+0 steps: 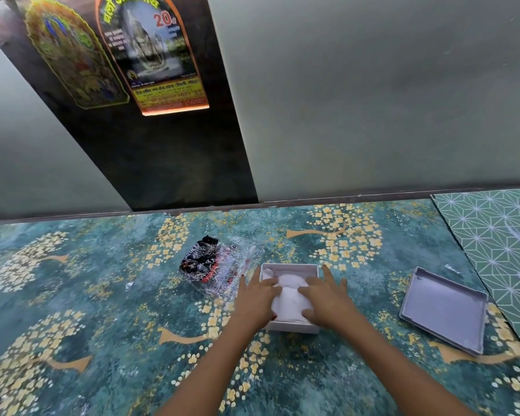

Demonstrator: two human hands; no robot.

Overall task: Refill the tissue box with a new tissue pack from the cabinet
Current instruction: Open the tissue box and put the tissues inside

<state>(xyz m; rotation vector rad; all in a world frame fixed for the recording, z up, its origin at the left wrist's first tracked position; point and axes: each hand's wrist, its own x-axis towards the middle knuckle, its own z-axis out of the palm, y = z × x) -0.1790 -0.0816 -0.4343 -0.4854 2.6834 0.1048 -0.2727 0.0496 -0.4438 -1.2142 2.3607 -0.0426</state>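
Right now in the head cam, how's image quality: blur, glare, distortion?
Head view: strong wide-angle warp, the wall edge bows and the posters lean. Soft overall; both hands, left hand and right hand, look slightly motion-blurred over the tissues in the tissue box. Glare flecks on the clear plastic wrapper. Lighting flat, shadows faint; the lid reads clearly.

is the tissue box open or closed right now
Open. The tissue box has no top on; its lid lies apart to the right, inner side up. Both hands press white tissues down inside it.
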